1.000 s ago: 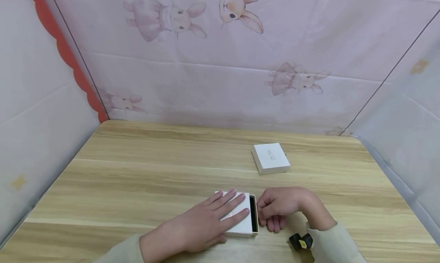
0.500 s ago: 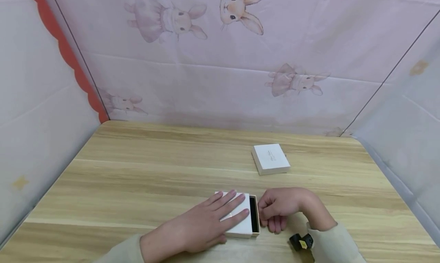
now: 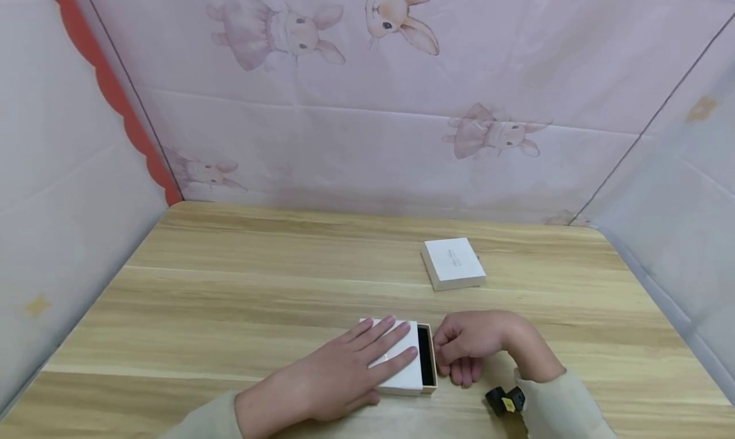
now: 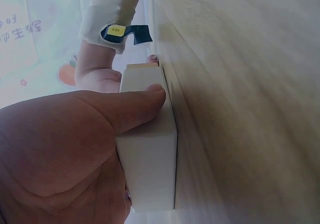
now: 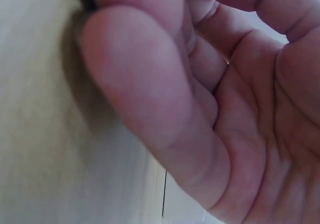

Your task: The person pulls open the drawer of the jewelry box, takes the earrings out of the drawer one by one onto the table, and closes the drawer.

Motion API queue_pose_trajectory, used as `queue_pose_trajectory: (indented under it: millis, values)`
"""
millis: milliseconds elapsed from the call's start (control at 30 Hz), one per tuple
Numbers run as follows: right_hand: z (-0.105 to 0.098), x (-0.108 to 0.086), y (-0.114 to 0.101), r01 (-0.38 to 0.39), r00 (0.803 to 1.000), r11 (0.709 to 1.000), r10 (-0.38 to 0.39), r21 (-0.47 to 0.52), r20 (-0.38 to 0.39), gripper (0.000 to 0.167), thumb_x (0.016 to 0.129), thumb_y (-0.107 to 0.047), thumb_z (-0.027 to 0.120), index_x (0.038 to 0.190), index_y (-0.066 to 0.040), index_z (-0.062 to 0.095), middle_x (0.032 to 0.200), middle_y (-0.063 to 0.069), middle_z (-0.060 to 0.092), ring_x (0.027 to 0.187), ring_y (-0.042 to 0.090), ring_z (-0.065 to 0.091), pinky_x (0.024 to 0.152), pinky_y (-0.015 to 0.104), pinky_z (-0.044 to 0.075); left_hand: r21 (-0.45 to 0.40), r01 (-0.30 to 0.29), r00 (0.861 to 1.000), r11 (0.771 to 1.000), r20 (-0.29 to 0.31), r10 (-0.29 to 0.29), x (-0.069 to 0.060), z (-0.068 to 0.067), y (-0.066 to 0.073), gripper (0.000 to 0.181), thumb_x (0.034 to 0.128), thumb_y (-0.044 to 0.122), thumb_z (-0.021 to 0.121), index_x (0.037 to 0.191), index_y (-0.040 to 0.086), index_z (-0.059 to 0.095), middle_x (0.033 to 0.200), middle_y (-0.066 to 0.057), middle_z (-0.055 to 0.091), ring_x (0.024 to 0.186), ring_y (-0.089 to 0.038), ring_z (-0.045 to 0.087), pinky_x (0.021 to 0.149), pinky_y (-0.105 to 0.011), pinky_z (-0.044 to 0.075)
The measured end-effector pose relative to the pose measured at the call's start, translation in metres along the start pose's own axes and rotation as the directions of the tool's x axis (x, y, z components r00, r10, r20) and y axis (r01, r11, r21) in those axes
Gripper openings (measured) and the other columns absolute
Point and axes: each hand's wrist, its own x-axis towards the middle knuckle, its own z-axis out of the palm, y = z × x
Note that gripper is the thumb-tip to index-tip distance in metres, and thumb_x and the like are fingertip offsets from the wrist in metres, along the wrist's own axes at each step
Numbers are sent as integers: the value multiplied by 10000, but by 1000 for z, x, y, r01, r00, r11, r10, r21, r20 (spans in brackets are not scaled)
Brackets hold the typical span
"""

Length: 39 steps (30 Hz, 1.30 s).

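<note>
My left hand (image 3: 339,375) lies with spread, straight fingers across the top of a white box (image 3: 404,378). Its thumb (image 4: 145,106) presses the near side of the box (image 4: 150,169) in the left wrist view. From the box's right end a drawer (image 3: 426,356) with a black inside and tan rim sticks partly out. My right hand (image 3: 471,343) is at the drawer's outer end, fingers curled and pinching there; the pinched part is hidden. The right wrist view shows the curled fingers of this hand (image 5: 200,98) close up.
A second white box (image 3: 453,261), closed, with small print on top, stands farther back on the wooden table (image 3: 258,286). A black device with a yellow label (image 3: 505,401) is at my right wrist. Fabric walls with rabbit prints stand behind and beside the table.
The drawer has slid slightly farther out to the right, and my right hand has shifted right with it. My left hand and the sleeve of the box have stayed in place.
</note>
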Motion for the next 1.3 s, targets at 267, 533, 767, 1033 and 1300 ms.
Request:
queue_pose_trajectory:
  millis: [267,533,767,1033,1300]
  values:
    - [0,1,-1,-10,1000,1000,10,2,-9,229,939,-114,551,796,13,677,662,71,690,553,128,650,474,217,536,-5,-1,1000,1000,7,1,0,-1,-1,775,1006,453,535,1620,222,122,1683,-101,87,1545,-289,92,1237,-442,211]
    - [0,1,0,-12,1000,1000,12,5,-9,229,935,-116,551,794,17,674,657,66,685,549,125,650,470,217,535,-5,-1,1000,1000,9,1,0,0,-1,785,1000,455,546,1620,227,122,1683,-97,87,1546,-287,95,1237,-442,214]
    - [0,1,-1,-8,1000,1000,8,7,1,233,938,-122,551,793,19,668,651,59,679,545,117,646,466,209,528,-2,4,1000,1000,16,-4,0,-2,0,782,999,450,549,1620,227,130,1683,-95,89,1546,-285,96,1236,-445,216]
    - [0,0,-2,-9,1000,1000,9,3,-4,231,933,-124,553,801,24,672,651,58,681,546,118,644,466,214,528,-5,-3,1000,1000,9,3,0,-2,-1,778,1001,450,544,1620,224,130,1682,-98,95,1544,-287,105,1235,-442,219]
    - [0,0,1,-10,1000,1000,10,-4,-11,243,935,-132,556,812,40,677,651,56,680,543,122,643,462,210,525,-5,-5,1000,1000,5,5,0,-3,0,775,1001,451,545,1619,221,138,1682,-100,99,1544,-284,108,1236,-439,219]
